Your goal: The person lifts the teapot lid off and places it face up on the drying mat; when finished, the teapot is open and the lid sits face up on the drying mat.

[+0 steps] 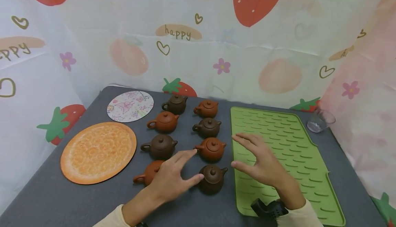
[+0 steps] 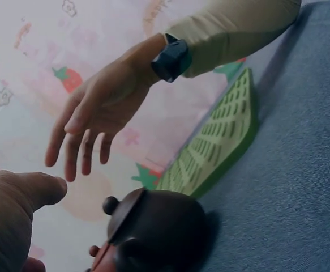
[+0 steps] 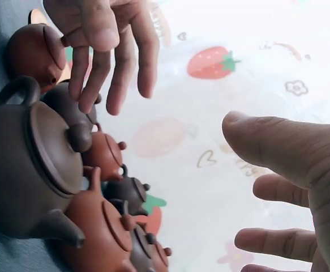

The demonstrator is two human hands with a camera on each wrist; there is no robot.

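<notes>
- The left hand (image 1: pixel 174 177) holds nothing; its thumb stands wide of its extended fingers.
- The right hand (image 1: pixel 263 160) holds nothing either, thumb well apart from the fingers, palm facing the left hand above the green mat (image 1: pixel 278 131).
- The near dark teapot (image 1: pixel 211 182) sits just beyond the left thumb tip and to the left of the right thumb; the left wrist view shows a gap between thumb and lid knob.
- The near red-brown teapot (image 1: pixel 151 172) lies left of the left fingers, partly hidden by that hand.
- The second red-brown teapot (image 1: pixel 211 149) is between the two hands' fingertips, just beside the left ones; I cannot tell whether they touch it.
- The second dark teapot (image 1: pixel 160 146) stands beyond the left knuckles.
- The round orange mat (image 1: pixel 98 153) lies well to the left of the left fingers.
- Past the fingertips of both hands, four more teapots (image 1: pixel 208 127) stand upright in two columns, dark and red-brown alternating.
- Farther out, the floral round mat (image 1: pixel 130 106) is beyond and left of the left fingers; the clear glass (image 1: pixel 320 121) is beyond and right of the right fingers.
</notes>
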